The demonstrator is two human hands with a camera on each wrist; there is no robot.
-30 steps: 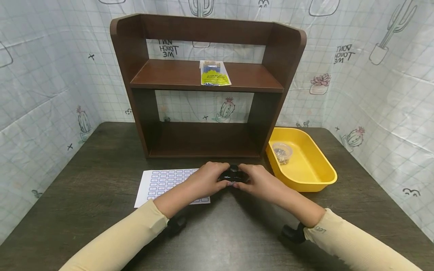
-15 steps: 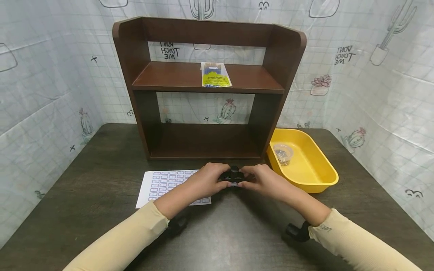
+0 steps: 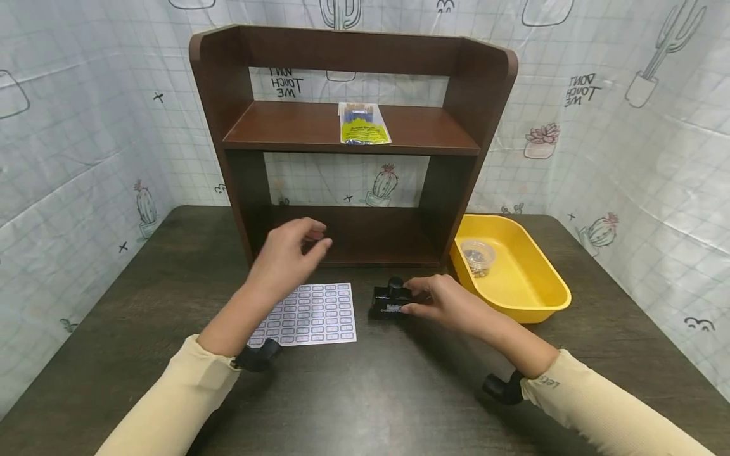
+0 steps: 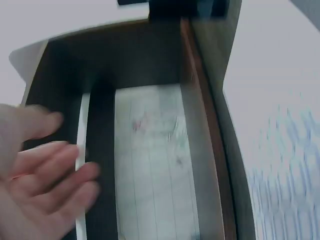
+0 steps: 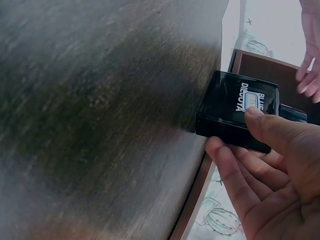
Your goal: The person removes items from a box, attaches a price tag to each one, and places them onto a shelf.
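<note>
A black perfume bottle (image 3: 383,300) with a round black cap stands upright on the dark table. My right hand (image 3: 443,301) grips its right side, the thumb over the front and the fingers behind. White lettering and a small blue-edged sticker (image 5: 252,100) show on the bottle's front in the right wrist view; the thumb partly covers the sticker. My left hand (image 3: 288,258) is in the air before the shelf, fingers loosely bent around nothing. Beneath it lies a white sheet of blue-edged labels (image 3: 319,315), partly hidden by the left forearm.
A brown two-tier shelf (image 3: 348,256) stands at the back, bearing a yellow-and-clear packet (image 3: 364,130) on its upper board. At right sits a yellow tray (image 3: 538,288) holding a clear tub (image 3: 478,256) of small pieces.
My left hand has let go of the perfume bottle and risen to the left, in front of the shelf. The right hand still holds the bottle in nearly the same place.
</note>
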